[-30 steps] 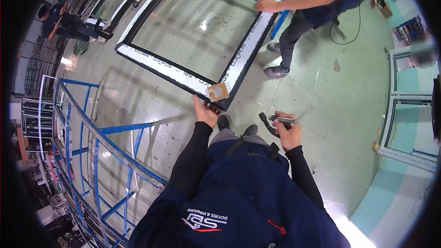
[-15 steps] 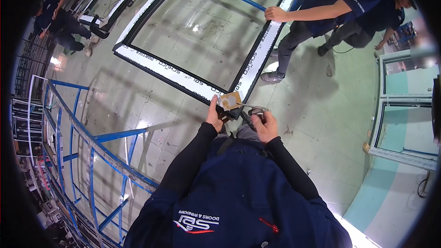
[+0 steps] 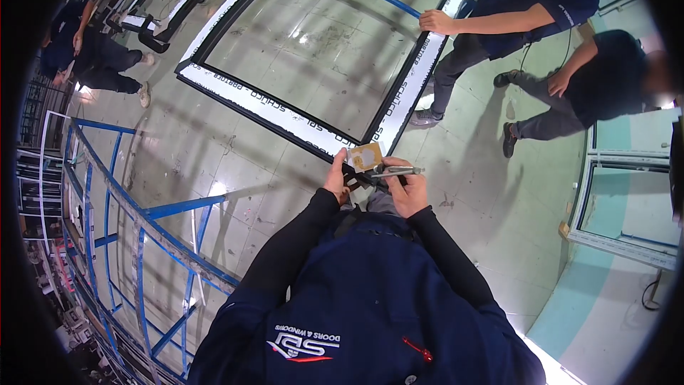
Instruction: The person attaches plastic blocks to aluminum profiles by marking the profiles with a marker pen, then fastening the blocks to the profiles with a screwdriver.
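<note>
My left hand [image 3: 335,178] grips a small tan card [image 3: 366,157] by its left edge, thumb up along the side. A pale whitish patch covers part of the card's face. In my right hand [image 3: 407,192], pinched between thumb and fingers, is a slim grey metal tool [image 3: 405,170] lying almost level, its thin end pointing left just below the card. Both hands are close over the near corner of a large black window frame [image 3: 306,130] that carries white printed protective film.
A co-worker's hand [image 3: 437,22] rests on the frame's right side. Another person [image 3: 570,93] walks at the right, and a third [image 3: 89,50] stands far left. Blue metal racking [image 3: 187,208] fills the left side. White-framed windows [image 3: 627,203] lean at the right.
The tool's tip has come away from the card and dropped lower. The card has shifted slightly right. At the right, the walking person has come nearer.
</note>
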